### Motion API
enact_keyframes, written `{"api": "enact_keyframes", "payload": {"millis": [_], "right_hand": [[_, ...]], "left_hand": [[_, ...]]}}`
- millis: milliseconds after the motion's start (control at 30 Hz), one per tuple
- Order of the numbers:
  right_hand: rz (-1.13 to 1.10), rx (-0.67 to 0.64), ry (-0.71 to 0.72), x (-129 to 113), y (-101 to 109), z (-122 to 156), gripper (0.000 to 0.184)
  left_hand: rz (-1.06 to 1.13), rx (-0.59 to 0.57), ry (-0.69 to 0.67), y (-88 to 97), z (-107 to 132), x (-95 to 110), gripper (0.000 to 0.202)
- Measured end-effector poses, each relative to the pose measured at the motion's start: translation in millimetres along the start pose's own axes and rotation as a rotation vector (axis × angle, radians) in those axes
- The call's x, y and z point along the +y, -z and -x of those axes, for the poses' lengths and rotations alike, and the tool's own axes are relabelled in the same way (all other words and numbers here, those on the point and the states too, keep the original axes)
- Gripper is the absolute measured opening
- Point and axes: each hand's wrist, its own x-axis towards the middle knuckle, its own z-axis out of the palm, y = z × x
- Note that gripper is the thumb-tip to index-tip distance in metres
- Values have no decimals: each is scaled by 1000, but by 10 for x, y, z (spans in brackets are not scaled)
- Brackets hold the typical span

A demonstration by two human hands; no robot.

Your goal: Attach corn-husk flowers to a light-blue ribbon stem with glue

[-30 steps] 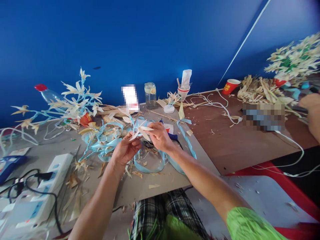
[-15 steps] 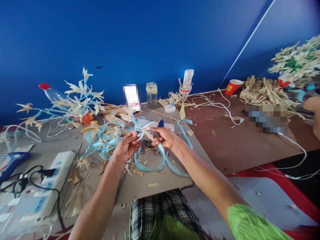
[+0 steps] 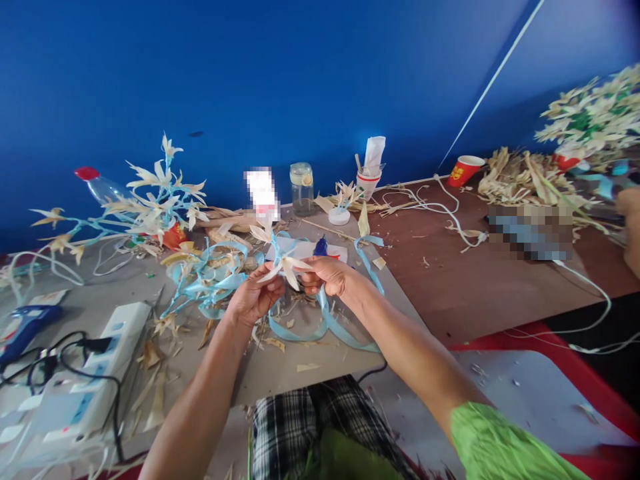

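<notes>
Between my hands, above the table, is a cream corn-husk flower (image 3: pixel 286 265) with spread pointed petals on a stem wrapped in pale blue. My left hand (image 3: pixel 256 293) is closed, its thumb and fingers pinching the flower from the left. From the right, my right hand (image 3: pixel 327 275) closes on the flower's other side; some of its fingertips are hidden. A light blue ribbon (image 3: pixel 305 335) hangs from beside my right hand and loops on the table. Left of my hands lies a tangle of blue-wrapped stems (image 3: pixel 215 270).
A potted husk-flower branch (image 3: pixel 165 193) stands at the back left. A power strip (image 3: pixel 107 360) and a blue glue gun (image 3: pixel 30 327) lie at the left. Along the wall are a glass jar (image 3: pixel 302 190) and a red cup (image 3: pixel 465 171). Another person's hand (image 3: pixel 629 207) shows at the far right.
The flower has turned, so its petals now face upward and toward me more fully. My hands have stayed in nearly the same place.
</notes>
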Motion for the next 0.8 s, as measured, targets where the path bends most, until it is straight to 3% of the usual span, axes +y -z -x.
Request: {"api": "enact_keyframes", "payload": {"millis": [233, 433, 600, 800], "right_hand": [[93, 114, 140, 117, -8, -117, 27], [83, 146, 232, 109, -34, -104, 29], [236, 160, 331, 112, -96, -67, 15], [287, 177, 305, 110, -136, -56, 18]], "left_hand": [[-17, 23, 48, 37, -21, -8, 10], [14, 72, 96, -8, -27, -23, 10], [3, 107, 85, -10, -20, -28, 7], [24, 39, 37, 35, -58, -69, 11]]}}
